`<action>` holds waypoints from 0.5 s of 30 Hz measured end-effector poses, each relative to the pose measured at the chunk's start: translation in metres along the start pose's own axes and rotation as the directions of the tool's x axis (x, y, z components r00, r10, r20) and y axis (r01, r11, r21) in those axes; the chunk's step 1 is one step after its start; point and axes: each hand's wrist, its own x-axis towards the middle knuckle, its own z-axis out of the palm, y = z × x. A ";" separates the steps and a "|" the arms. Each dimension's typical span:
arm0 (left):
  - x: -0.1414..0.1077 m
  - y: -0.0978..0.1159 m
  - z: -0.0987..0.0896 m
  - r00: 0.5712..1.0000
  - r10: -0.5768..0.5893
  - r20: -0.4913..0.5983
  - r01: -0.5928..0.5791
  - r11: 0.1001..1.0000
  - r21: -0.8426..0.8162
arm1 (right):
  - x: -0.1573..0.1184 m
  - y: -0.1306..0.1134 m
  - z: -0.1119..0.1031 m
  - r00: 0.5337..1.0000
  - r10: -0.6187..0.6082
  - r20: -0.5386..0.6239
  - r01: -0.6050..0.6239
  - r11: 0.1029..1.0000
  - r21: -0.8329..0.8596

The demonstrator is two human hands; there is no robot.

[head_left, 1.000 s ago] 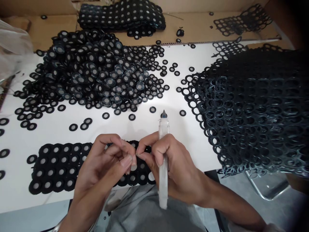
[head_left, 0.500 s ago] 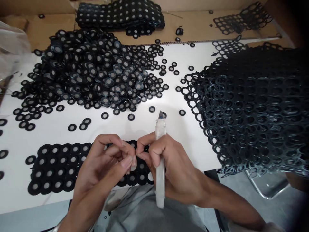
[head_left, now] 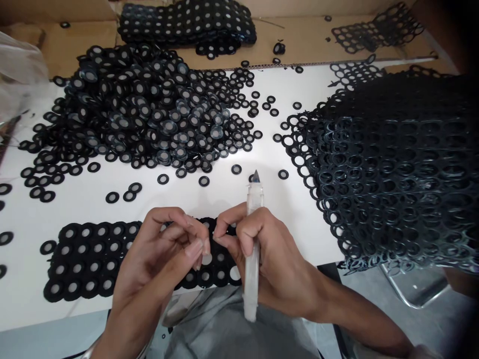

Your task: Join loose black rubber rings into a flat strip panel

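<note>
My right hand (head_left: pixel 279 257) grips a craft knife (head_left: pixel 252 279) with a translucent whitish handle, held nearly upright with its pointed blade away from me. Thumb and forefinger of that hand are pinched together; whatever may be between them is too small to tell. Close by on the left, my left hand (head_left: pixel 155 259) is closed in a pinch, thumb against fingertips, and anything inside is hidden. Below both hands lies a black sheet of joined rings with grey centres (head_left: pixel 77 259), partly covered by them.
A large heap of loose black rings with grey centres (head_left: pixel 149 109) fills the left of the white table (head_left: pixel 299 219). Stacked ring sheets with open holes (head_left: pixel 392 174) stand at right. More dotted sheets (head_left: pixel 187 22) lie on cardboard behind. A clear plastic bag (head_left: pixel 18 75) is at left.
My right hand has shifted slightly right with the knife, widening the small gap between the two hands' fingertips. My left hand has barely moved.
</note>
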 end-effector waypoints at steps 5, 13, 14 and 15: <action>-0.001 0.001 -0.002 1.000 -0.009 0.003 0.009 1.000 -0.006 | 0.001 0.006 0.006 0.998 -0.051 -0.038 0.054 0.996 0.073; -0.003 0.001 -0.001 1.000 -0.012 0.005 0.012 1.000 -0.006 | -0.001 0.000 0.006 1.000 0.028 -0.009 -0.027 0.994 0.108; -0.003 0.001 0.000 1.000 -0.008 0.003 0.008 1.000 -0.005 | -0.001 0.000 0.005 1.000 0.025 -0.009 -0.024 0.995 0.098; -0.002 0.001 0.000 1.000 -0.003 0.002 0.003 1.000 -0.003 | 0.000 0.000 0.004 1.000 0.022 -0.006 -0.021 0.997 0.080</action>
